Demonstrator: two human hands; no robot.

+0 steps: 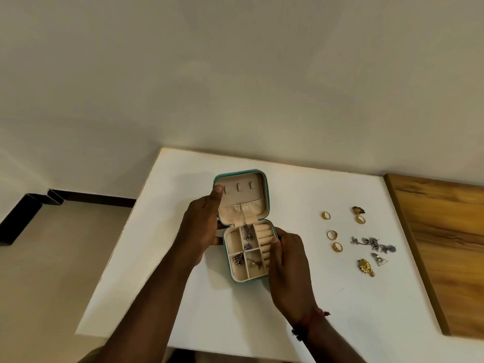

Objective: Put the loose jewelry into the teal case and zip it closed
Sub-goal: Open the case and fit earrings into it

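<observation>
With your left hand (201, 226) gripping the open teal case (243, 195) by its lid and your right hand (289, 260) clasping its base, the loose jewelry (373, 243) lies toward the counter's (288, 323) right edge, nearer your right.

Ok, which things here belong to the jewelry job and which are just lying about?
Job: open teal case, gripped by left hand and right hand; loose gold rings, silver pieces, triangular pendant, gold flower piece, dark flower stud, all on the white table.
Lying about: wooden board; wrist band on the right wrist.
</observation>
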